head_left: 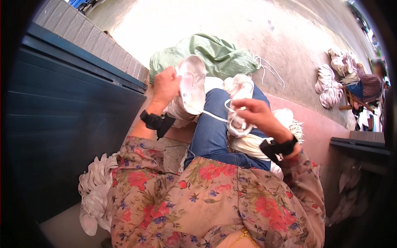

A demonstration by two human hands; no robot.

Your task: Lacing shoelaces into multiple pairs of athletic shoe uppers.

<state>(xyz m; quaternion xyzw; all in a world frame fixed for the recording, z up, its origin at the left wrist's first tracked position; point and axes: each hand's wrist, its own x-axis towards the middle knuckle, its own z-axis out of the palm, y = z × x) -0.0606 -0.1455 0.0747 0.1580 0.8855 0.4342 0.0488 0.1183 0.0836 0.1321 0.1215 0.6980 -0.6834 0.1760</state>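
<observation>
Left hand, just above centre-left of the frame, was clenched around the edge of a white moulded cup-shaped piece, holding it raised and tilted so its hollow side faced the person. A white strap ran from the lower edge of that piece down to the right hand near centre, which pinched the strap in a loop between thumb and fingers; the strap looked taut, likely so it could be worked while the cup was steadied.

Both wrists carried black bands. The work sat over the person's knee in blue jeans, with more white pieces heaped on the lap. A green sack lay behind on the floor. A stack of finished-looking white pieces rested at lower left beside a dark blue panel. Another person sat at the far right by similar white piles.
</observation>
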